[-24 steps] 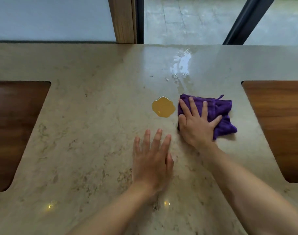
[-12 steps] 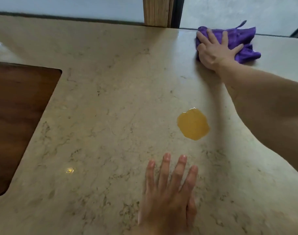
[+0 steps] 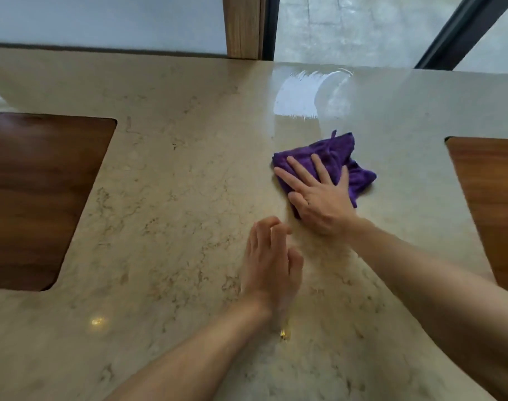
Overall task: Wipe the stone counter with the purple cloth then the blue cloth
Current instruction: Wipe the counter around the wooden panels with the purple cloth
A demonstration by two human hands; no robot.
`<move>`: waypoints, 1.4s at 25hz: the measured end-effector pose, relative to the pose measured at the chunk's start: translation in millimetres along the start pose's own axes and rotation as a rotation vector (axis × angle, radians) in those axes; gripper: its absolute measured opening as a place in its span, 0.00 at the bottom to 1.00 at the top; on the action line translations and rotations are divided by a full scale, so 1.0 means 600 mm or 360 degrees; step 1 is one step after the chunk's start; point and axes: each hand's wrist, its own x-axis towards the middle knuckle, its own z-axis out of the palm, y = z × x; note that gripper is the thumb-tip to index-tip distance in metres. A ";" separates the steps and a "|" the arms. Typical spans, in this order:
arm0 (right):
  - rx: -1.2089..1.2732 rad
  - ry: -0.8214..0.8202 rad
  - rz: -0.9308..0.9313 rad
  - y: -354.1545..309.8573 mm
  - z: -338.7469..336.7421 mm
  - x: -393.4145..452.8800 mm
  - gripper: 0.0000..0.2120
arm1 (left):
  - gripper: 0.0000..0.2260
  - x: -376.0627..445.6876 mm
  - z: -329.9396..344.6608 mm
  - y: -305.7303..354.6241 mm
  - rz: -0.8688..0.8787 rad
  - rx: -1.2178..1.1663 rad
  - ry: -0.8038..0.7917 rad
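While its fingers (image 3: 297, 172) lie spread flat, the right hand (image 3: 319, 204) presses the purple cloth (image 3: 338, 157) onto the stone bench (image 3: 174, 183) at about one o'clock; no writing shows. Left hand (image 3: 271, 256) rests beside it, fingers nearly together. The yellow puddle seen half a second ago is gone, with a wet sheen (image 3: 307, 96) at twelve o'clock.

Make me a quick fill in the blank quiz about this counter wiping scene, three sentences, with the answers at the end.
1. The right hand presses flat on the ______ cloth.
2. The left hand holds ______ and lies near the stone counter.
3. A wet sheen shows on the counter ______ the cloth, toward the window.

Missing words: purple; nothing; beyond
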 end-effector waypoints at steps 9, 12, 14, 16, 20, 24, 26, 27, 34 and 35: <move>0.0068 0.0137 0.0502 -0.259 0.152 -0.426 0.27 | 0.23 0.008 -0.221 -0.155 -0.0232 0.0826 -0.0332; 0.0083 0.0074 0.0610 -0.359 0.179 -0.480 0.26 | 0.25 0.053 -0.252 -0.191 -0.0209 0.0997 -0.0422; 0.0019 0.0127 0.0631 -0.403 0.191 -0.484 0.27 | 0.27 0.099 -0.259 -0.211 -0.0224 0.1050 -0.0471; 0.0027 0.0194 0.0608 -0.411 0.186 -0.455 0.29 | 0.29 0.144 -0.262 -0.238 -0.0191 0.1130 -0.0568; 0.0030 0.0334 0.0583 -0.324 0.152 -0.280 0.29 | 0.32 0.214 -0.278 -0.295 -0.0115 0.1236 -0.0709; 0.0035 0.0353 0.0595 -0.195 0.069 -0.022 0.26 | 0.37 0.226 -0.284 -0.329 -0.0073 0.1186 -0.0721; 0.0142 0.0279 0.0670 -0.128 0.020 0.106 0.26 | 0.38 0.223 -0.282 -0.335 -0.0063 0.1171 -0.0727; 0.0169 0.0265 0.0688 -0.098 -0.004 0.173 0.26 | 0.38 0.225 -0.281 -0.340 -0.0063 0.1168 -0.0722; 0.0241 0.0163 0.0690 -0.050 -0.096 0.481 0.24 | 0.34 0.220 -0.273 -0.360 0.0096 0.1152 -0.0565; 0.0214 0.0147 0.0644 -0.054 -0.098 0.496 0.24 | 0.34 0.221 -0.273 -0.359 0.0080 0.1152 -0.0566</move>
